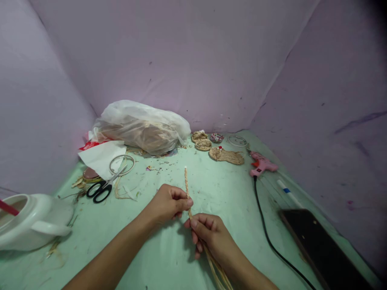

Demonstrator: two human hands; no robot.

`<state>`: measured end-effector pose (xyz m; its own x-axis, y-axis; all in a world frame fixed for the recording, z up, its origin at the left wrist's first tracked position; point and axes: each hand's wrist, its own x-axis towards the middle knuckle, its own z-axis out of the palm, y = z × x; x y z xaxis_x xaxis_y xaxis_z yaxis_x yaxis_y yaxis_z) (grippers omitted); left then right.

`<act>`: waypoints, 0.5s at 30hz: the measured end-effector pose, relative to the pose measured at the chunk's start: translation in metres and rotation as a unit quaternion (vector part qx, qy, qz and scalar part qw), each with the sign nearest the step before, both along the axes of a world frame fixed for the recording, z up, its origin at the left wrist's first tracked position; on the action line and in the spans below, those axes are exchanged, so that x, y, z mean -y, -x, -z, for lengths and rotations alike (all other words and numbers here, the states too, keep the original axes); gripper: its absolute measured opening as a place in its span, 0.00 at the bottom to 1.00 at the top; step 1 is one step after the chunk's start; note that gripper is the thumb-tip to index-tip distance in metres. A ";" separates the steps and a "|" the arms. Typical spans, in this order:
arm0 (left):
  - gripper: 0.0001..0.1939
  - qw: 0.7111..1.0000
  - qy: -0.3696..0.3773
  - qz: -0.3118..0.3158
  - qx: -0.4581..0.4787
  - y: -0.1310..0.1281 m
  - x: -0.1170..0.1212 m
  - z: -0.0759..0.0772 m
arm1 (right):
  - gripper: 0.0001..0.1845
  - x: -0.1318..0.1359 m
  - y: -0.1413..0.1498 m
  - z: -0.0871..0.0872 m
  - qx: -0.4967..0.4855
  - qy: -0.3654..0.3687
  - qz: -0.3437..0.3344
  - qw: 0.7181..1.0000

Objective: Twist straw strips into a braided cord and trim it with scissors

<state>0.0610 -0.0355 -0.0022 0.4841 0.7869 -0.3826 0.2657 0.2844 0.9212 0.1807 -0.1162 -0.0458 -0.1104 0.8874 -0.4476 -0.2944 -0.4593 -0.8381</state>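
A thin braid of straw-coloured fibre (186, 182) stands up from my hands, its far tip whitish. My left hand (171, 202) pinches the braid between thumb and fingers. Just below and to the right, my right hand (208, 231) is closed on the same braid, where the plaited part meets the loose strands. Those loose fibre strands (217, 270) trail from under my right hand toward the near edge of the view. The fingertips of my right hand partly hide the strands.
Scissors (104, 187), a ring (122, 164) and a white teapot (45, 221) lie left. Behind are a plastic bag (145, 127), woven fibre pieces (226, 156) and beads (217, 138). A pink glue gun (261, 163), its cord (266, 233), a marker (288, 192) and a phone (320, 245) occupy the right.
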 end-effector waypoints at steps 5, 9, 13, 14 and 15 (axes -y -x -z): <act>0.11 0.990 0.017 -0.138 -0.040 -0.013 0.011 0.013 | 0.15 0.009 -0.006 -0.002 0.213 -0.202 -0.017 0.956; 0.12 0.986 0.033 -0.166 -0.003 -0.016 0.012 0.023 | 0.12 0.013 -0.010 -0.002 0.327 -0.349 -0.026 0.878; 0.12 0.985 0.083 -0.120 0.091 -0.008 0.005 0.022 | 0.14 0.004 -0.007 -0.001 0.180 -0.165 0.033 0.969; 0.13 0.983 0.109 -0.099 0.112 -0.006 0.004 0.022 | 0.15 0.002 -0.005 0.000 0.135 -0.125 0.049 0.982; 0.16 0.981 0.130 -0.075 0.124 -0.005 0.004 0.022 | 0.16 0.000 -0.004 0.000 0.099 -0.100 0.059 0.988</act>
<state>0.0660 -0.0399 -0.0244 0.4729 0.7487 -0.4645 -0.0202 0.5363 0.8438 0.1850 -0.1158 -0.0455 0.0716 0.9618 -0.2642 -0.1572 -0.2507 -0.9552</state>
